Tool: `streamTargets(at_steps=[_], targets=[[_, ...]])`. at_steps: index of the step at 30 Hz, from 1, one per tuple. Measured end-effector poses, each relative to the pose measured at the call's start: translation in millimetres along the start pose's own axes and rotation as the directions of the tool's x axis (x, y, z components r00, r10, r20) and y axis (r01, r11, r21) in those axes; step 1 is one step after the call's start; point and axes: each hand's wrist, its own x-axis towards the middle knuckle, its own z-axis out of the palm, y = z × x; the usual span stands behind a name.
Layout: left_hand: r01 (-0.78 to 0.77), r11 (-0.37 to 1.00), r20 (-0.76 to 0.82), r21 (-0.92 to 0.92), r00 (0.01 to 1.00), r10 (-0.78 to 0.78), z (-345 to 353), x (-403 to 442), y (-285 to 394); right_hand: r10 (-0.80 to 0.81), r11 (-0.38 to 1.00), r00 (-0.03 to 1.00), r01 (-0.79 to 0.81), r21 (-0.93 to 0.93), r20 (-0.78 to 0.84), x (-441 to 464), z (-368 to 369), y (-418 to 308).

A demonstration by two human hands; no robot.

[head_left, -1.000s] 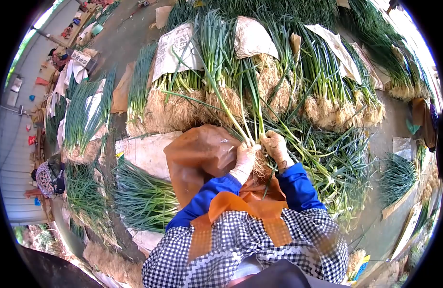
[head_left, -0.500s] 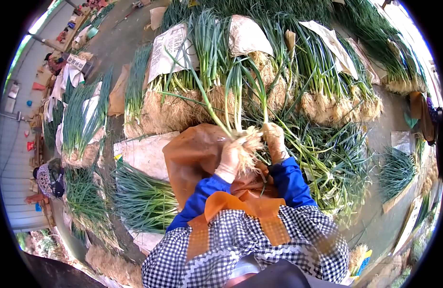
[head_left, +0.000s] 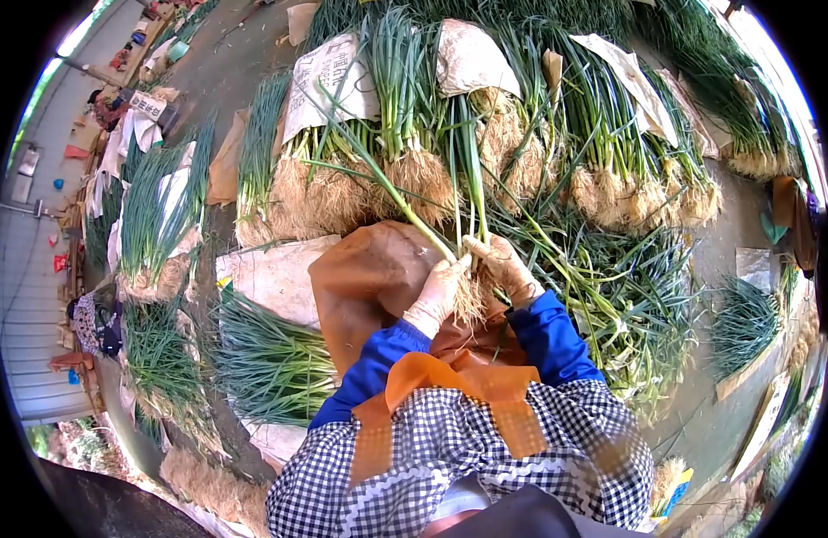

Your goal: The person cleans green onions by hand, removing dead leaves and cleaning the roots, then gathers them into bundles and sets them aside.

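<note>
Over my lap, my left hand (head_left: 437, 291) is closed around the lower ends of a few green onions (head_left: 476, 193). Their pale roots hang between my hands. One long stalk slants out to the upper left, while others point straight up. My right hand (head_left: 511, 271) presses in from the other side, its fingers pinched on the same onions just above the roots. Both hands wear pale, soiled gloves. Exactly which stalk each finger grips is hidden. Beneath them lies a brown apron (head_left: 364, 269) spread over my knees.
Rooted onion bundles (head_left: 418, 184) stand in a row ahead, some under white sacks (head_left: 331, 85). A heap of loose leaves (head_left: 620, 305) lies to my right. At left are another onion pile (head_left: 270, 368) and a pale sack (head_left: 275, 278). A person (head_left: 95, 323) is at far left.
My right hand has moved left against my left hand, bringing the stalk it held apart in with the others. The onions are now gathered together, and the view has shifted slightly.
</note>
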Motion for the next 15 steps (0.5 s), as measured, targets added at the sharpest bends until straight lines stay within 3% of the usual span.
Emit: streamTargets(at_steps=[1,3,5,6,7,8,9,11,12,13,14,15], targets=[[0.006,1.000,-0.002,0.001,1.000,-0.006,-4.0,-0.5,-1.5,0.014,0.997,1.000,-0.013,0.076,-0.018,-4.7,2.2,2.0],[0.021,0.991,0.034,0.129,0.999,-0.025,11.9,-9.4,10.9,-0.058,0.998,0.995,0.060,0.026,-0.082,-10.9,-1.8,-9.5],[0.100,0.994,0.068,0.031,0.992,-0.102,9.3,-13.7,13.9,-0.039,0.988,0.993,0.055,0.145,-0.113,-10.4,-13.0,-1.0],[0.070,0.993,0.098,0.098,0.992,-0.079,-3.5,-8.7,7.6,-0.060,0.997,0.973,0.070,0.034,-0.224,-0.9,-22.8,8.0],[0.037,0.986,0.132,0.164,0.989,-0.059,-15.7,-3.8,1.1,-0.152,0.970,0.934,0.203,0.132,-0.322,6.1,-34.3,16.4],[-0.062,0.985,0.232,0.163,0.972,0.023,27.4,-33.9,33.5,-0.079,0.968,0.921,0.162,0.192,-0.381,7.3,-57.0,12.8],[-0.167,0.984,0.367,-0.056,0.913,0.175,29.6,-34.7,38.5,0.000,0.960,0.901,0.122,0.254,-0.434,4.8,-77.1,10.4],[-0.089,0.990,0.230,-0.106,0.967,0.112,28.5,-36.5,46.9,0.037,0.976,0.929,0.046,0.213,-0.369,-10.5,-73.1,-19.7],[-0.073,0.992,0.148,-0.099,0.985,0.088,32.9,-38.2,50.9,-0.026,0.995,0.956,0.053,0.085,-0.293,-7.2,-62.8,-21.2],[-0.085,0.985,0.185,-0.150,0.976,0.113,32.8,-30.4,41.7,-0.034,0.998,0.970,0.023,-0.051,-0.242,-5.2,-46.2,-16.3],[0.000,0.990,0.072,-0.143,0.997,0.011,7.1,-13.7,18.5,-0.116,0.950,0.981,0.064,-0.305,-0.157,-12.8,-12.1,-27.1],[-0.089,0.987,0.095,-0.131,0.990,0.101,8.4,-6.4,3.9,-0.185,0.834,0.981,0.128,-0.537,-0.054,-17.3,12.7,-37.8]])
